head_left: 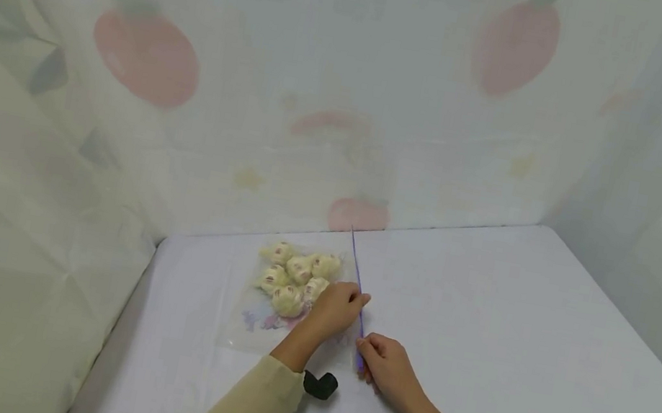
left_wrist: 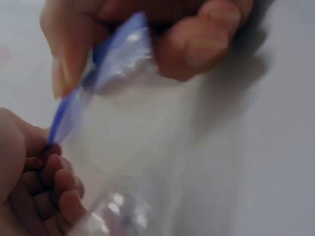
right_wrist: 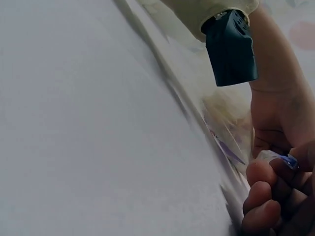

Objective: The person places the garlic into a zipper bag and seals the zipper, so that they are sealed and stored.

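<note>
A clear zip bag [head_left: 240, 334] with a blue-purple zip strip [head_left: 355, 248] along its right side lies flat on the white table. Inside are several pale-yellow round pieces [head_left: 287, 300] with small printed marks; their kind is unclear. Reaching across the bag, my left hand [head_left: 336, 310] pinches the zip edge partway along it. My right hand [head_left: 392, 370] pinches the same edge at its near end. In the left wrist view the blue strip [left_wrist: 59, 115] runs between both hands, and the film bends up under the left fingers. The right wrist view partly hides the pinched corner.
The white table [head_left: 515, 325] spreads out on the right. A pale curtain [head_left: 248, 76] printed with red fruit stands behind the table, with more cloth at both sides. Dark wrist devices [head_left: 319, 385] sit at both sleeves.
</note>
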Demonstrator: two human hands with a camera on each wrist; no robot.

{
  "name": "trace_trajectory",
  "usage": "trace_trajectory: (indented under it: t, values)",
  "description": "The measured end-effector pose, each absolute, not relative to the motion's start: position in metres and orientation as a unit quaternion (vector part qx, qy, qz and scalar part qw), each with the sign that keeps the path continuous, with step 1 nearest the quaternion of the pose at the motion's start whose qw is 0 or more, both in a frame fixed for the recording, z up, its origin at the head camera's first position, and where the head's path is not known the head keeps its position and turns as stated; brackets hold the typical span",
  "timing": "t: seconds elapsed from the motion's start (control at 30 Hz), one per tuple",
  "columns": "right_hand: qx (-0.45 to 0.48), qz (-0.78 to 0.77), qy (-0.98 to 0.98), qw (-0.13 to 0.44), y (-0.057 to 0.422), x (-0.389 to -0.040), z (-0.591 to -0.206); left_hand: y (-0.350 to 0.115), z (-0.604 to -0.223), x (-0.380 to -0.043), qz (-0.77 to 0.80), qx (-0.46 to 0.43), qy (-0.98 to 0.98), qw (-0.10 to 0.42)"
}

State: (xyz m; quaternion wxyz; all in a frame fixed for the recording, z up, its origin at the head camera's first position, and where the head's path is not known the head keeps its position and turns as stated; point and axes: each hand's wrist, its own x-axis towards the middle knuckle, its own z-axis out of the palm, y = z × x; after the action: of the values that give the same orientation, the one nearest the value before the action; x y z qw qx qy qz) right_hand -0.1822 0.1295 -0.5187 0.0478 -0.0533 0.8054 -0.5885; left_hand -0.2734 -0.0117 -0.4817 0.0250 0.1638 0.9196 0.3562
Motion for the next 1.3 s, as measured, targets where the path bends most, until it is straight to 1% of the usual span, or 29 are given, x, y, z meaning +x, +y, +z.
trace_trajectory:
  t: [0.1, 0.23, 0.33, 0.53, 0.6, 0.67, 0.83, 1.03, 1.17, 1.23, 1.3]
  values:
    - [-0.063, -0.571, 0.818, 0.034, 0.133, -0.185, -0.519, -0.010, -0.487, -0.280, 0.365, 0.155, 0.918, -0.006]
    - [-0.063, -0.560, 0.826, 0.022, 0.138, -0.189, -0.520, -0.007, -0.492, -0.287, 0.374, 0.153, 0.914, -0.029]
    - [-0.056, -0.564, 0.824, 0.023, 0.140, -0.190, -0.521, -0.006, -0.494, -0.288, 0.388, 0.146, 0.910, -0.029]
    - [-0.050, -0.560, 0.826, 0.038, 0.139, -0.195, -0.519, -0.016, -0.487, -0.285, 0.419, 0.102, 0.902, -0.007]
    - [-0.047, -0.554, 0.831, 0.035, 0.139, -0.198, -0.518, -0.023, -0.482, -0.284, 0.418, 0.097, 0.903, -0.012]
    - [-0.042, -0.549, 0.834, 0.030, 0.139, -0.202, -0.517, -0.031, -0.476, -0.285, 0.409, 0.091, 0.908, -0.030]
    - [-0.020, -0.536, 0.844, 0.011, 0.141, -0.213, -0.517, -0.068, -0.464, -0.284, 0.390, 0.046, 0.916, -0.080]
    - [-0.014, -0.509, 0.861, -0.002, 0.148, -0.229, -0.520, -0.136, -0.466, -0.276, 0.380, -0.029, 0.917, -0.113]
    - [-0.005, -0.509, 0.860, 0.003, 0.155, -0.238, -0.519, -0.180, -0.479, -0.271, 0.346, -0.071, 0.930, -0.102]
    - [-0.002, -0.509, 0.861, 0.003, 0.159, -0.243, -0.519, -0.196, -0.486, -0.267, 0.328, -0.087, 0.937, -0.081]
    - [-0.002, -0.504, 0.864, 0.002, 0.162, -0.247, -0.519, -0.206, -0.493, -0.260, 0.316, -0.095, 0.943, -0.047]
